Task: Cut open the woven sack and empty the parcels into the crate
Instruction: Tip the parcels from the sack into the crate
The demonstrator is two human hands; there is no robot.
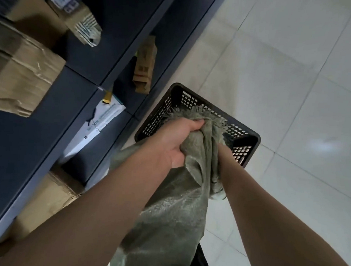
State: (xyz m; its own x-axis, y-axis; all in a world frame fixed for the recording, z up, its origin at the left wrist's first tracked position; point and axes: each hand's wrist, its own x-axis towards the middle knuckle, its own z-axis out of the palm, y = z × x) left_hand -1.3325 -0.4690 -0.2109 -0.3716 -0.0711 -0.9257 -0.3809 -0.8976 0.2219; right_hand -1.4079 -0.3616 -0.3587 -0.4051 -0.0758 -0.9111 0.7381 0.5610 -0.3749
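Observation:
A grey-green woven sack hangs in front of me, its frayed top bunched up over a black perforated plastic crate on the floor. My left hand grips the bunched top of the sack, fingers curled round the fabric. My right hand is mostly hidden behind folds of the sack, and only its wrist and the base of the hand show. No parcels or cutting tool are visible. The inside of the crate is largely covered by the sack's frayed edge.
Dark blue shelving runs along the left, holding cardboard boxes, a brown paper parcel and a white parcel. Another carton sits on the lowest shelf. Pale floor tiles spread to the right.

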